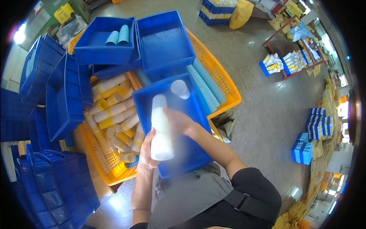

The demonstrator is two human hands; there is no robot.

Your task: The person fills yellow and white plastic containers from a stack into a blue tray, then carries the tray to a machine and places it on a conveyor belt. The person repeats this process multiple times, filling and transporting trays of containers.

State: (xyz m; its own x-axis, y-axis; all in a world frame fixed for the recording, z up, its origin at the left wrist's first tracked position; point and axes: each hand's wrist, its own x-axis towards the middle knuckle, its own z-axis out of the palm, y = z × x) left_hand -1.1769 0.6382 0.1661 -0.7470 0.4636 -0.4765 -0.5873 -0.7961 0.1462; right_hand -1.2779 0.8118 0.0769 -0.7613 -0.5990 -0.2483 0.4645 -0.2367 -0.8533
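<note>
One cup stack [161, 137] near crate's left edge [138, 108]: our left hand [146, 150] grips, right hand [178, 121] too blurred to tell; likely aligning, steadiness next.

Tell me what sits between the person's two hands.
In the head view, a white cylinder lies between the left hand and the blurred right hand.

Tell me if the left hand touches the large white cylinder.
Touching: the head view shows the left hand against the large white cylinder, thumb along its left side.
</note>
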